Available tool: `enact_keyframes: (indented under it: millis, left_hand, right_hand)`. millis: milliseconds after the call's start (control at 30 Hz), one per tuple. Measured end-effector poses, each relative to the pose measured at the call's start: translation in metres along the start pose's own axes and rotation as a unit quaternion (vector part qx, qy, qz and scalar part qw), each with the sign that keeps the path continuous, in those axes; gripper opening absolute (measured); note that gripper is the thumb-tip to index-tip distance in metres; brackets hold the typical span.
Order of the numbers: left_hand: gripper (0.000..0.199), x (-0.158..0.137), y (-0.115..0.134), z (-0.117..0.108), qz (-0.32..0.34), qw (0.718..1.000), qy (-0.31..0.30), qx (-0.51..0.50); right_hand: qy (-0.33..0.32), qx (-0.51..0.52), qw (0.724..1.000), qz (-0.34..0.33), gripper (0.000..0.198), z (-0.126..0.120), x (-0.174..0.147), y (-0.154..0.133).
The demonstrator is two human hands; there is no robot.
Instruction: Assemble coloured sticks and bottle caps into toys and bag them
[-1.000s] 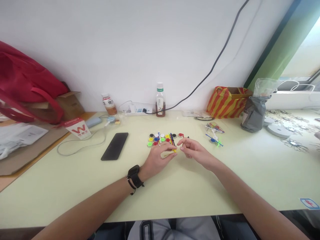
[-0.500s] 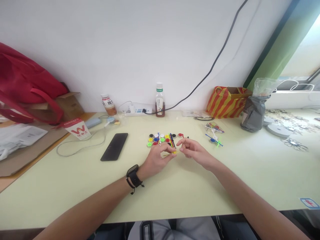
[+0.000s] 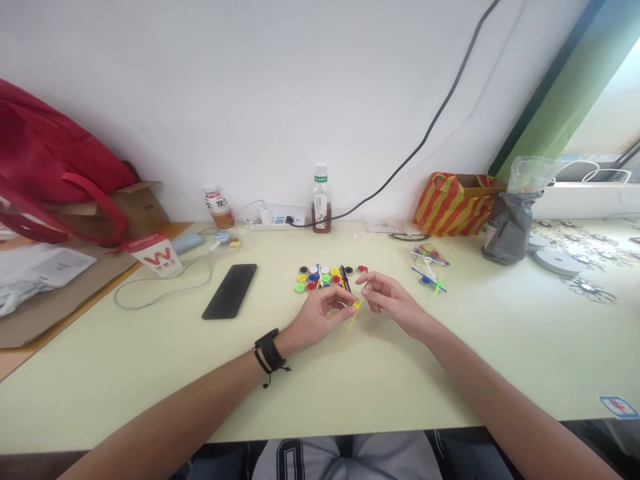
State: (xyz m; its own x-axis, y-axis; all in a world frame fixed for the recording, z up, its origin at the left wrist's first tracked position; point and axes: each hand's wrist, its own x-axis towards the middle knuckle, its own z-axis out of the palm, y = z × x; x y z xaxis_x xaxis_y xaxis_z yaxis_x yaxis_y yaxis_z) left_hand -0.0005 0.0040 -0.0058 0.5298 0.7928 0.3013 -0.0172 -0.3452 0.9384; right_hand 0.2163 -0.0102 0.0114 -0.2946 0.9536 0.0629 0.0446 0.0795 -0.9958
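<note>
My left hand (image 3: 323,315) pinches a thin yellow plastic piece (image 3: 355,316), shaped like a propeller blade, between thumb and fingertips. One end slants down toward me, the other up toward my right hand (image 3: 393,300). The fingers of that hand are closed at the upper end. Just beyond my hands lies a group of small round plastic discs (image 3: 326,279) in several colours. Thin coloured sticks (image 3: 345,277) lie among them, partly hidden by my left hand. To the right rest a blue and green propeller-like piece (image 3: 429,280) and a small pile of coloured parts (image 3: 429,255).
A black phone (image 3: 230,292) lies to the left, near a red and white box (image 3: 156,257) and a white cable. Along the wall stand a tea bottle (image 3: 321,203), a power strip (image 3: 280,220), another bottle (image 3: 219,208) and a striped bag (image 3: 455,205). A dark cable crosses the wall.
The yellow piece has turned from lying nearly level to a steep slant. My right fingers have shifted slightly right, and my left hand has moved a little right.
</note>
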Motion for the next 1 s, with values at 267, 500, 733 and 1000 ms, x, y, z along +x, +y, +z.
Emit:
enact_keyframes:
  millis: [267,500,733,1000]
  left_hand:
    - [0.029,0.0056,-0.0043,-0.0014,-0.056,0.990,0.103,-0.079]
    - [0.030,0.0056,0.0014,-0.0010,-0.059,0.988,0.115,-0.084]
    - [0.029,0.0054,0.0009,-0.0007,-0.063,0.987,0.121,-0.086]
    - [0.029,0.0053,0.0011,-0.0008,-0.059,0.989,0.112,-0.082]
  right_hand:
    - [0.048,-0.163,0.976,-0.133,0.040,0.0013,-0.0002,0.0118]
    - [0.015,-0.102,0.991,-0.089,0.036,0.0021,-0.0003,0.0114]
    - [0.031,-0.091,0.994,-0.054,0.051,-0.0008,0.0014,0.0057]
    - [-0.004,-0.047,0.997,-0.068,0.030,0.0052,0.0014,0.0050]
